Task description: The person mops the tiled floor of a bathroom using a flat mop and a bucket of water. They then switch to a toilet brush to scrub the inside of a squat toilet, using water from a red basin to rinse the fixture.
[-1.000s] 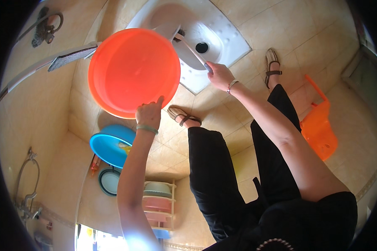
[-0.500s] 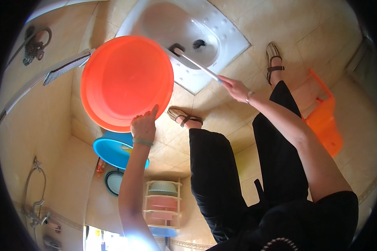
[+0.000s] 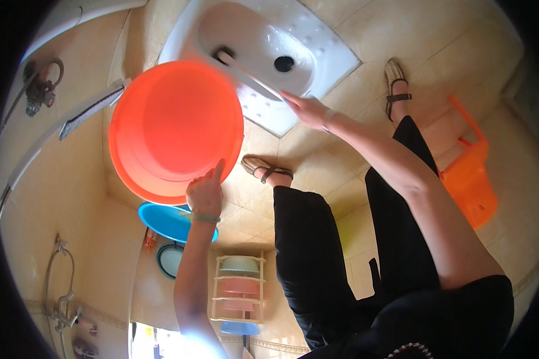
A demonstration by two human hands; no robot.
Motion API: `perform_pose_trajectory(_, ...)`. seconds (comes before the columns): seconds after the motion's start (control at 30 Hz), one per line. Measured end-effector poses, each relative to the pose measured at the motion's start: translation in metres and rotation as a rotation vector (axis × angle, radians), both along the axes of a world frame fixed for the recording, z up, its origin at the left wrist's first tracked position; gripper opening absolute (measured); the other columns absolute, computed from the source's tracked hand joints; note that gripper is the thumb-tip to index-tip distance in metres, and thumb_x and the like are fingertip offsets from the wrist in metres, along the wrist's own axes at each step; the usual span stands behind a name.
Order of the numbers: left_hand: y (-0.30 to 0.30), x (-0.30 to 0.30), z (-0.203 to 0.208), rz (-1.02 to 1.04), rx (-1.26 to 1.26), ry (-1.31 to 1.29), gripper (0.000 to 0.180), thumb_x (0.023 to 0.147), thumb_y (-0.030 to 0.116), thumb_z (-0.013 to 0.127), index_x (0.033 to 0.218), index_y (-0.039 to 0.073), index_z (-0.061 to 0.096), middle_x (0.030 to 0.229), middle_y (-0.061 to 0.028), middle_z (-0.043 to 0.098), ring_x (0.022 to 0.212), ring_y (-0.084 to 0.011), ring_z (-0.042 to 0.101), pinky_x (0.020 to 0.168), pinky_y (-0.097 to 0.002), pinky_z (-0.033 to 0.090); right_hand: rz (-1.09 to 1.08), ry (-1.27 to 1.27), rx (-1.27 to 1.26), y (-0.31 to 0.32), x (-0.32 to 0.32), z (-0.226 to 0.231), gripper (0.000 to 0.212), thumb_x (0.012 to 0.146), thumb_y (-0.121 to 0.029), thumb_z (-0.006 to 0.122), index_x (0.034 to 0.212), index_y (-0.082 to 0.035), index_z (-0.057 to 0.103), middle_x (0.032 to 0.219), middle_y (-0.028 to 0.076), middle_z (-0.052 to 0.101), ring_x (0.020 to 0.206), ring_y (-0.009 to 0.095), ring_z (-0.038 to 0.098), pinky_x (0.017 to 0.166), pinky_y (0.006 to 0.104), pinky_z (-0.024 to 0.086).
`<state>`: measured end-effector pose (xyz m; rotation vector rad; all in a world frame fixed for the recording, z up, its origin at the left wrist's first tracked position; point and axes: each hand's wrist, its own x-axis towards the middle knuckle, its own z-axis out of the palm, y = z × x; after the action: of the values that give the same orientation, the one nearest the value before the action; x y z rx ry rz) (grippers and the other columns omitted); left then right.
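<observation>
My left hand (image 3: 205, 194) grips the near rim of a large orange-red plastic basin (image 3: 179, 122), tilted so its inside faces me. In my right hand (image 3: 310, 112) is the handle of a long white toilet brush (image 3: 259, 82), blurred by motion. Its dark head sits inside the white squat toilet (image 3: 263, 36), left of the round drain hole (image 3: 284, 63). The basin's edge overlaps the toilet's left side in this view.
Below the orange basin is a blue basin (image 3: 167, 222). A cream rack (image 3: 238, 294) of basins stands farther down. To the right is an orange plastic stool or chair (image 3: 474, 173). A long-handled mop (image 3: 93, 110) runs along the left wall, near a hose tap (image 3: 61, 311).
My right hand and the brush have moved left, the head sliding toward the left end of the bowl. The basin sits slightly lower and farther left in view, still in my left hand.
</observation>
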<state>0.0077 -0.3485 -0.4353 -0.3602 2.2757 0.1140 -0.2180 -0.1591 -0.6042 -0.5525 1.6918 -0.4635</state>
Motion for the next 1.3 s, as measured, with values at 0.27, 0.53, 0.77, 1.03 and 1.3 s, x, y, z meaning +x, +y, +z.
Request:
perform_pose_trajectory(0.27,-0.002,0.006,0.003,-0.009,-0.018,0.096,0.054,0.076,0.009,0.056,0.127,0.024,0.050,0.085,0.0018,0.063,0.065,-0.0177,0.062,0.060,-0.0286,0.049,0.152,-0.094,0.141,0.057,-0.028,0.016,0.042,0.098,-0.020,0.037,0.140,-0.026,0.036,0.079,0.018,0.064,0.062,0.025,0.062,0.059,0.0400,0.047)
perform_pose_trajectory(0.53,0.000,-0.004,0.003,-0.019,-0.016,-0.036,0.055,0.075,0.010,0.056,0.128,0.022,0.048,0.084,0.0017,0.061,0.069,-0.0174,0.062,0.062,-0.0296,0.050,-0.087,-0.013,-0.082,0.044,0.024,0.010,0.044,0.097,-0.019,0.039,0.140,-0.024,0.034,0.068,0.018,0.059,0.054,0.027,0.059,0.051,0.0391,0.046)
perform_pose_trajectory(0.77,-0.002,-0.005,0.001,-0.016,-0.004,0.157,0.054,0.075,0.010,0.056,0.128,0.022,0.049,0.084,0.0025,0.061,0.070,-0.0150,0.062,0.064,-0.0285,0.050,-0.042,0.009,-0.095,0.042,-0.004,-0.005,0.046,0.096,-0.016,0.042,0.141,-0.021,0.033,0.072,0.019,0.060,0.052,0.028,0.056,0.053,0.0400,0.045)
perform_pose_trajectory(1.03,-0.003,0.000,0.003,-0.025,-0.028,0.031,0.054,0.076,0.009,0.056,0.127,0.024,0.050,0.087,0.0024,0.062,0.068,-0.0165,0.062,0.064,-0.0289,0.050,-0.005,-0.112,0.053,0.062,0.000,0.011,0.047,0.096,-0.018,0.042,0.142,-0.023,0.032,0.084,0.019,0.064,0.055,0.025,0.059,0.052,0.0380,0.046)
perform_pose_trajectory(1.3,0.002,0.004,-0.002,0.005,-0.005,0.140,0.053,0.076,0.010,0.056,0.126,0.024,0.051,0.087,0.0026,0.062,0.065,-0.0178,0.062,0.063,-0.0298,0.050,0.033,-0.038,0.013,-0.004,-0.027,-0.002,0.040,0.098,-0.022,0.038,0.138,-0.022,0.039,0.083,0.018,0.065,0.060,0.027,0.061,0.053,0.0399,0.046)
